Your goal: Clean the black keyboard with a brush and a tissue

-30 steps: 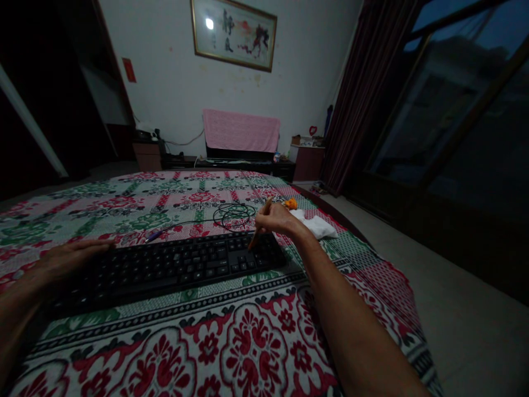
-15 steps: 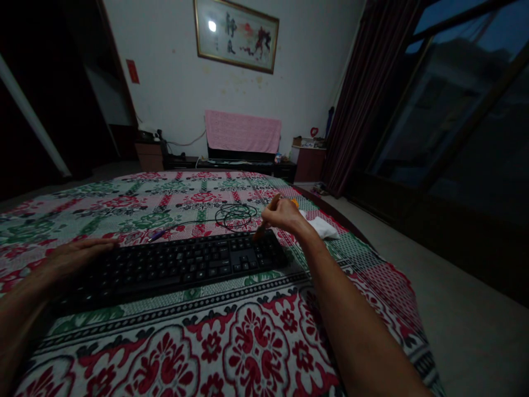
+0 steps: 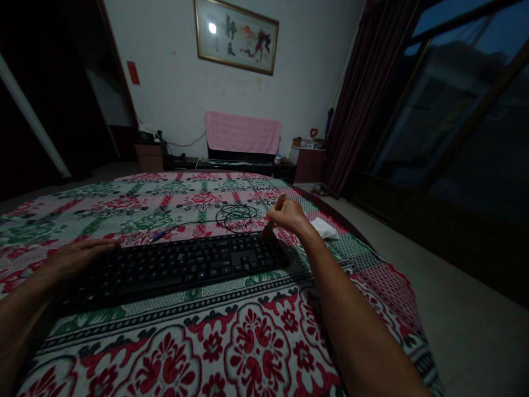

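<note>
A black keyboard (image 3: 177,264) lies across the patterned cloth in front of me. My left hand (image 3: 82,255) rests at its far left edge, fingers stretched out and thumb hidden. My right hand (image 3: 287,214) is closed around a small brush (image 3: 281,199) with a wooden handle. The brush tilts, its brown head down at the far edge of the keyboard's number pad. Behind the keyboard lies its coiled black cable (image 3: 236,216), ending in a purple plug (image 3: 157,236).
A crumpled white tissue (image 3: 324,228) lies right of my right wrist. The flowered cloth (image 3: 256,342) covers the surface down past its right edge. Farther off stand a low cabinet and a screen draped with a pink towel (image 3: 243,131).
My right hand and the brush have shifted slightly right along the keyboard's far edge. An orange thing behind that hand is now hidden. My left hand stays in place.
</note>
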`<state>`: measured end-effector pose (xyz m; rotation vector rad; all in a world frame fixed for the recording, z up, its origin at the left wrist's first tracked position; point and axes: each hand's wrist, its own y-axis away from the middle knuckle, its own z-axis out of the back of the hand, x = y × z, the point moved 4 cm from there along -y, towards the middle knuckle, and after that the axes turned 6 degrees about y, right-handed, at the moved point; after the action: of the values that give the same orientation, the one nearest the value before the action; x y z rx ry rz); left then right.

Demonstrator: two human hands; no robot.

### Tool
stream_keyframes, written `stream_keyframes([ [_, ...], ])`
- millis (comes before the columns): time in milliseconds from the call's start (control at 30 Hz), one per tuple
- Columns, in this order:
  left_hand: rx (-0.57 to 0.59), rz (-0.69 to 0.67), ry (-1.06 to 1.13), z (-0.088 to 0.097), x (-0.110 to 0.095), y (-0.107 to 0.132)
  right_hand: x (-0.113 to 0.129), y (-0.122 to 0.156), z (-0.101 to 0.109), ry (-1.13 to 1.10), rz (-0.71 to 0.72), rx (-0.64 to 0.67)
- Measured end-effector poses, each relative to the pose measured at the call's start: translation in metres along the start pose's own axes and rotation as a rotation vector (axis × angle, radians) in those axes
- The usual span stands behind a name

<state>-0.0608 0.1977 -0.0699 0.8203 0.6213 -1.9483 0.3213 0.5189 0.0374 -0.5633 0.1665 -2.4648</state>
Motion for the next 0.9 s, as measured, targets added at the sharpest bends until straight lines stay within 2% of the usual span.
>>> stream_keyframes([
  [100, 0.063, 0.083, 0.014, -0.002, 0.001, 0.002, 0.008, 0.002, -0.01, -0.024, 0.043, 0.075],
  [167, 0.073, 0.098, 0.034, -0.002, -0.001, 0.003, 0.004, 0.003, -0.013, 0.013, 0.035, 0.091],
  [300, 0.06, 0.159, 0.057, -0.002, -0.006, 0.01, -0.013, 0.001, 0.001, 0.146, -0.053, -0.037],
  [367, 0.06, 0.156, 0.063, -0.003, -0.011, 0.013, -0.014, 0.0, 0.007, 0.121, -0.059, -0.07],
  [433, 0.057, 0.157, 0.072, -0.003, -0.013, 0.015, -0.008, 0.001, 0.007, 0.039, -0.046, -0.032],
  [567, 0.087, 0.138, 0.024, -0.002, -0.009, 0.013, 0.017, 0.01, -0.007, -0.093, 0.05, 0.114],
  [667, 0.128, 0.126, -0.009, -0.001, -0.005, 0.011, 0.027, 0.015, -0.015, -0.07, 0.114, 0.15],
  [767, 0.125, 0.122, -0.029, -0.001, -0.004, 0.011, 0.017, 0.013, -0.015, 0.032, 0.065, 0.131],
  [900, 0.123, 0.064, -0.122, 0.0, -0.007, 0.011, -0.006, 0.006, -0.003, 0.125, -0.038, 0.066],
])
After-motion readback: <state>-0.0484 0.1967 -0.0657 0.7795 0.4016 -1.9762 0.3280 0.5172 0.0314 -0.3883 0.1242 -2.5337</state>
